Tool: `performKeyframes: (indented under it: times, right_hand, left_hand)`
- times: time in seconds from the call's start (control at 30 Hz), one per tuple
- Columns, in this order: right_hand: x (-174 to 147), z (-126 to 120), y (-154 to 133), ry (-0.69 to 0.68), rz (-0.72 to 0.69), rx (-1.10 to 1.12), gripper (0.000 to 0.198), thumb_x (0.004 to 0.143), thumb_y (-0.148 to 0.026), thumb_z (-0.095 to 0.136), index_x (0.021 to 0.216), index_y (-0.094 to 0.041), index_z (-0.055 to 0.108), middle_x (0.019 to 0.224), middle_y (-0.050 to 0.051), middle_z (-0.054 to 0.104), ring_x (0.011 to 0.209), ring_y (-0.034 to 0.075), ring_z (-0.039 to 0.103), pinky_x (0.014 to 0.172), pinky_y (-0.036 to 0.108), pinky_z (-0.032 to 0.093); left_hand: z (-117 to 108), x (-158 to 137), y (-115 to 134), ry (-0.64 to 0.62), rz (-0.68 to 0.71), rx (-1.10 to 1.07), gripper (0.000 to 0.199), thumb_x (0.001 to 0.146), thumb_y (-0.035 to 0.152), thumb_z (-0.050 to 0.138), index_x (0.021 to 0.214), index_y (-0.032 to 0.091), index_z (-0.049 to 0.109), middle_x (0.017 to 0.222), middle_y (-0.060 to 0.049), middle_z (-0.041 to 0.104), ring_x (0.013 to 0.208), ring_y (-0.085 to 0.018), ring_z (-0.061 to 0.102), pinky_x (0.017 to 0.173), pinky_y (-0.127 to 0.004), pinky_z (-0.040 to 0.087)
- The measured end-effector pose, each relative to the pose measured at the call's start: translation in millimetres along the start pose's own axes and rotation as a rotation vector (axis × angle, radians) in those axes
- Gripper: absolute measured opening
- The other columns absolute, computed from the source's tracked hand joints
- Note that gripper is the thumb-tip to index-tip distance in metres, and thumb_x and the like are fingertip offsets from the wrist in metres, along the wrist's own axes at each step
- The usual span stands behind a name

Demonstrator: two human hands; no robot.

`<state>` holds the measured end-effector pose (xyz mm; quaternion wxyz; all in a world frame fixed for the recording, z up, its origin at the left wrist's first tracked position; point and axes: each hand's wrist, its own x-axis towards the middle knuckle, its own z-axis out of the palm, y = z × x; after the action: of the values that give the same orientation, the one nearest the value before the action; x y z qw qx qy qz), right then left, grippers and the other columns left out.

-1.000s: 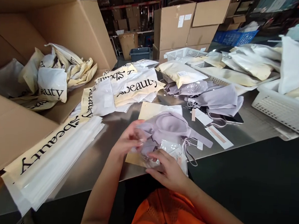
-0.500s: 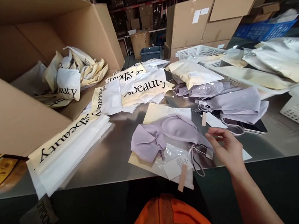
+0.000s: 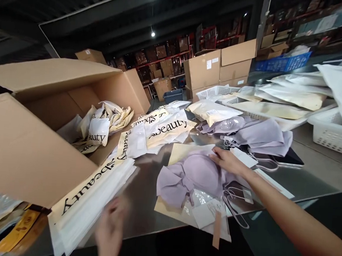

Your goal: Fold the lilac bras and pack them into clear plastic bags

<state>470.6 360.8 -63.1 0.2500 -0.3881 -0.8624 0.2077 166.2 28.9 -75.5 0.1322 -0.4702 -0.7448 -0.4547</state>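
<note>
A lavender bra (image 3: 201,170) lies on a printed plastic bag (image 3: 159,206) on the metal table. My right hand (image 3: 225,160) is at its upper right edge, thumb and fingers closed on the fabric. White tags (image 3: 204,217) and thin looped straps (image 3: 235,213) hang off the bra's lower side. Blurred by motion, my left hand (image 3: 111,224) hovers just right of a stack of flat bags (image 3: 94,200); its fingers are smeared. More lavender garments (image 3: 260,135) lie beyond my right hand, close to a white card (image 3: 244,157).
A big open carton (image 3: 38,154) holding packed bags (image 3: 98,131) stands at the left. Filled printed bags (image 3: 167,129) are heaped mid-table. White baskets (image 3: 333,134) with bags line the right. A tape roll (image 3: 16,234) sits at the lower left; a dark flat device (image 3: 290,158) lies at right.
My left hand has come into view at the lower left. The right hand has moved left onto the bra's upper edge. The view has tilted up.
</note>
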Motion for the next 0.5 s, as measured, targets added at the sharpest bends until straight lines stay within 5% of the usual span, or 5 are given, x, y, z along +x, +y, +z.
performKeyframes:
  times: [0.13,0.27,0.4,0.5]
  right_hand:
    - [-15,-36,-26,0.084,-0.100,0.112,0.033,0.090,-0.053,0.043,0.087,-0.021,0.051,0.073,0.003,0.059,0.067,0.019,0.056,0.063,0.029,0.043]
    - [-29,-77,-44,0.136,-0.171,0.049,0.033,0.091,-0.052,0.045,0.088,-0.021,0.052,0.070,0.002,0.058,0.064,0.018,0.054,0.060,0.028,0.040]
    - [-42,-109,-40,0.095,-0.172,-0.245,0.032,0.093,-0.048,0.041,0.097,-0.020,0.055,0.073,0.005,0.063,0.063,0.020,0.057,0.058,0.029,0.036]
    - [-48,-129,-25,0.137,-0.096,-0.383,0.030,0.092,-0.046,0.042,0.100,-0.021,0.057,0.077,0.006,0.065,0.066,0.022,0.059,0.058,0.030,0.036]
  left_hand:
    - [84,31,49,-0.540,0.502,0.002,0.039,0.096,0.031,0.046,0.133,0.020,0.053,0.139,-0.013,0.054,0.131,-0.026,0.049,0.108,-0.044,0.043]
    - [144,45,81,-0.902,0.661,0.240,0.050,0.092,0.025,0.053,0.140,0.014,0.046,0.130,-0.015,0.061,0.119,-0.028,0.057,0.099,-0.043,0.046]
    - [139,49,72,-0.963,0.695,0.260,0.026,0.095,0.034,0.050,0.102,0.017,0.068,0.087,-0.009,0.070,0.085,-0.026,0.065,0.078,-0.040,0.047]
    - [105,64,50,-0.933,0.748,0.239,0.040,0.093,0.050,0.052,0.071,0.018,0.065,0.071,-0.005,0.064,0.078,-0.023,0.060,0.075,-0.038,0.041]
